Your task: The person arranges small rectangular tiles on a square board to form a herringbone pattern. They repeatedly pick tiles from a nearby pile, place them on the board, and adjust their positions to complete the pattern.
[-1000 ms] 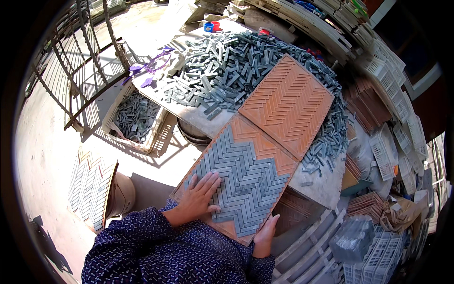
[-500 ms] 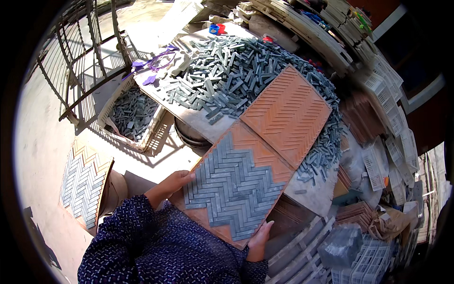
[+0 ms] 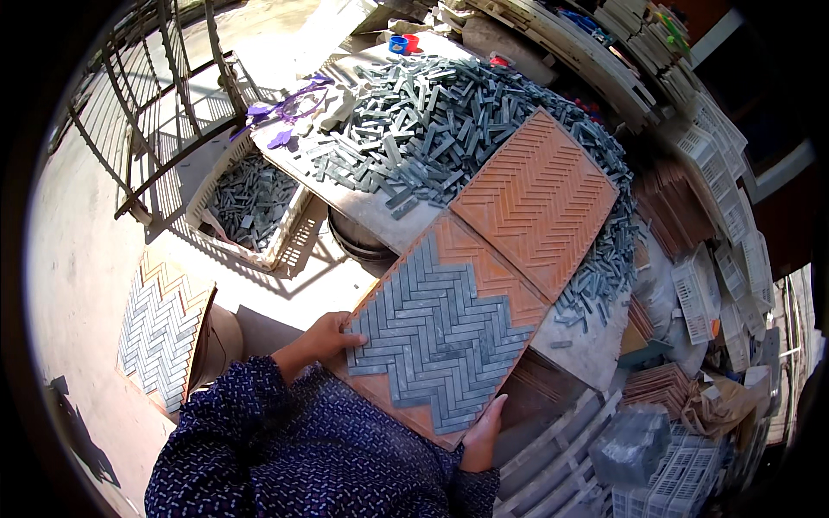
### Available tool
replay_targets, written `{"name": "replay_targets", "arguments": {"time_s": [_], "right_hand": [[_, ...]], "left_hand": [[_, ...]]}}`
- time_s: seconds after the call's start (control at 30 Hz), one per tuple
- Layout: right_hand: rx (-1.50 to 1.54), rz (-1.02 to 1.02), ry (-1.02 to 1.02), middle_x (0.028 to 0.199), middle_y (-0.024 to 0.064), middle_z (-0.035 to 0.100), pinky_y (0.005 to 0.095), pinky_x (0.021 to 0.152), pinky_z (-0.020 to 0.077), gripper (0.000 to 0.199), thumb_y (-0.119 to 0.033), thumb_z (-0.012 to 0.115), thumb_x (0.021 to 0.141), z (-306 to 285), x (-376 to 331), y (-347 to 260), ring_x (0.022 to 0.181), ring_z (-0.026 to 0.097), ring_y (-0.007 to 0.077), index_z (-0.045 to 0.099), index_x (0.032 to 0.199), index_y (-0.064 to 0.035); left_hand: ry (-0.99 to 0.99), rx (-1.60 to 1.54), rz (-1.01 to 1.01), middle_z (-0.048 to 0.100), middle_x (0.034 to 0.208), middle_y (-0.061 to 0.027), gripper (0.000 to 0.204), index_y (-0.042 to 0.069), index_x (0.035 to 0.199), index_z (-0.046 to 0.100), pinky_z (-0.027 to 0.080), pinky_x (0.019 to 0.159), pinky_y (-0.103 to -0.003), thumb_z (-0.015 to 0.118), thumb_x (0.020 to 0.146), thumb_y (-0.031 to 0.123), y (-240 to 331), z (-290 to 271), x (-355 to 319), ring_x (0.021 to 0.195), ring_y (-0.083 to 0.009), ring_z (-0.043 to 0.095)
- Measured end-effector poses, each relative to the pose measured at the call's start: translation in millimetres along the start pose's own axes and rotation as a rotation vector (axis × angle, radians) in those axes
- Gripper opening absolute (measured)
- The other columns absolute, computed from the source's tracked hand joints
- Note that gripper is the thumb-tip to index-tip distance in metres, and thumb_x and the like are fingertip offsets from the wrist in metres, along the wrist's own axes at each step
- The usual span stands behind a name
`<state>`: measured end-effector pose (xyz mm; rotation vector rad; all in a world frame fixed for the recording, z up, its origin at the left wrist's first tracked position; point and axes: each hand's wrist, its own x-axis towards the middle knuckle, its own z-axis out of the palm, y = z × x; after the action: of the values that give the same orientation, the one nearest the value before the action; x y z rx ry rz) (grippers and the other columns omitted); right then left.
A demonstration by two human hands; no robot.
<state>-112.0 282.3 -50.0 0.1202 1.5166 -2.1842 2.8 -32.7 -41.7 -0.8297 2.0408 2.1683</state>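
Observation:
A rectangular orange tray (image 3: 496, 272) with herringbone grooves leans in front of me, its near end at my body and its far part at the table edge. Thin grey strip tiles (image 3: 440, 337) fill most of its grooves; bare orange shows at the far end and near corner. My left hand (image 3: 324, 338) is closed on the tray's left edge, thumb on top. On the lower right edge, my right hand (image 3: 484, 436) grips the near corner, its fingers partly hidden underneath. Against the tray's far side lies a second grooved orange tray (image 3: 540, 203) without tiles.
Loose grey strip tiles (image 3: 432, 112) are heaped on the table (image 3: 380, 216). A white crate (image 3: 276, 250) of tile pieces stands on the floor, left. Farther left, another tiled tray (image 3: 164, 319) rests on a bucket (image 3: 223, 345). Plastic crates (image 3: 673, 475) and stacked trays (image 3: 656, 388) crowd the right.
The whole view has shifted slightly, so the scene sits a little farther right. My left thumb is slightly nearer me along the tray's edge. Both hands keep hold of the tray.

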Motion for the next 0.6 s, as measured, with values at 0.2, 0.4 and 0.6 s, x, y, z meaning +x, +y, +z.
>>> {"name": "replay_targets", "arguments": {"time_s": [0.2, 0.4, 0.6], "right_hand": [[-0.001, 0.03, 0.037, 0.147, 0.0109, 0.031, 0.0363, 0.11, 0.0241, 0.07, -0.052, 0.033, 0.097, 1.2, 1.0, -0.1, 0.133, 0.032, 0.0255, 0.023, 0.144, -0.0001], [0.023, 0.07, -0.024, 0.145, 0.0083, 0.036, 0.0356, 0.107, 0.029, 0.07, -0.053, 0.036, 0.096, -2.3, -4.0, 0.5, 0.129, 0.038, 0.0241, 0.027, 0.144, -0.0029], [0.211, 0.093, -0.054, 0.144, 0.0079, 0.038, 0.0383, 0.106, 0.0312, 0.069, -0.053, 0.039, 0.095, 10.8, -16.6, -8.1, 0.128, 0.04, 0.0251, 0.028, 0.144, -0.0055]], "left_hand": [[-0.083, -0.2, -0.109, 0.067, 0.09, -0.0093, 0.037, -0.007, 0.105, 0.062, 0.049, 0.077, -0.028, 0.063, 0.087, 0.025, 11.8, -8.3, 31.5, 0.078, -0.015, 0.063], [-0.102, -0.123, -0.075, 0.065, 0.097, -0.0115, 0.038, -0.005, 0.109, 0.06, 0.05, 0.079, -0.028, 0.056, 0.092, 0.028, 9.5, -9.1, 25.7, 0.083, -0.0151, 0.062], [-0.436, -1.057, -0.063, 0.039, 0.141, -0.0147, 0.071, 0.001, 0.141, 0.03, 0.031, 0.11, -0.041, 0.038, 0.093, 0.054, -31.1, -18.9, -32.2, 0.13, -0.0259, 0.039]]}}
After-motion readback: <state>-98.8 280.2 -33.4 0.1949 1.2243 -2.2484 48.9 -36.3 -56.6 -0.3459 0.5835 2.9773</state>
